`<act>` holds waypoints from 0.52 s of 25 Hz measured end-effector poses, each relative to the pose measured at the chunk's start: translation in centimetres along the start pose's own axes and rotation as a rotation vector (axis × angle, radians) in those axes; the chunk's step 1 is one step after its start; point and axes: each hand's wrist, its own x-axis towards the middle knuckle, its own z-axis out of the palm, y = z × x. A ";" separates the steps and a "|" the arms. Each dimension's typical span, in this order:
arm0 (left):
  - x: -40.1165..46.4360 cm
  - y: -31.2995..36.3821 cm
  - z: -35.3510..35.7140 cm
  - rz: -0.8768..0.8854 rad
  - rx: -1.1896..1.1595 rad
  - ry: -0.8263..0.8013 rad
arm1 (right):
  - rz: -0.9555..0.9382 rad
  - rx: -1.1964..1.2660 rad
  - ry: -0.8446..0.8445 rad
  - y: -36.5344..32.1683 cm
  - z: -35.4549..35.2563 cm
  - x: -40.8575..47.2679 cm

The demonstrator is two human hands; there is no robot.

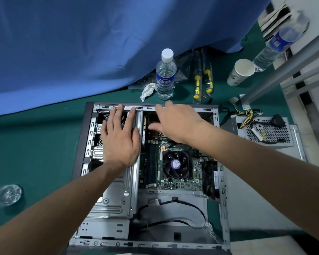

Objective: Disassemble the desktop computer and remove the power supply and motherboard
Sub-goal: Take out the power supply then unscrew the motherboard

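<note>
Landmark: the open case, lying on its side on the green mat.

Far left of the case, near its lower corner, a clear round lid-like thing lies on the mat, too blurred to name. A blue cloth hangs behind the case.

Over the case's left bay the left hand lies flat, fingers straight and spread, tips at the case's far rim, holding nothing. Under it sits the silver drive cage.

Just behind the case's far rim lie a crumpled tissue and an upright water bottle with a white cap; its blue label bears white Chinese characters I cannot read surely.

The right hand reaches over the case's far middle, fingers loosely extended and blurred, gripping nothing that shows. Below it, inside the case, the motherboard is in place, with its black fan; the fan's purple sticker is unreadable.

Behind the case's right corner lie bagged yellow-handled screwdrivers and a paper cup. A second bottle stands beyond.

Right of the case, outside it, sits the power supply, wires on top.
</note>
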 end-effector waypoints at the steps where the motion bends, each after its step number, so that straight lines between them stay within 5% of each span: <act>1: 0.0 0.0 0.0 0.000 -0.003 0.000 | -0.001 -0.003 0.013 0.2 0.1 0.1; 4: 0.0 0.0 0.0 0.000 -0.006 -0.002 | -0.149 0.193 -0.067 1.7 -0.6 0.6; 7: 0.0 0.1 -0.2 0.000 -0.008 -0.009 | -0.084 0.069 -0.133 1.6 -0.7 0.4; 9: 0.0 0.1 -0.3 -0.004 -0.007 -0.015 | -0.025 0.020 -0.082 1.2 -0.4 0.5; 13: 0.0 0.2 -0.4 -0.004 -0.008 -0.017 | -0.249 0.210 0.001 1.4 -0.3 0.0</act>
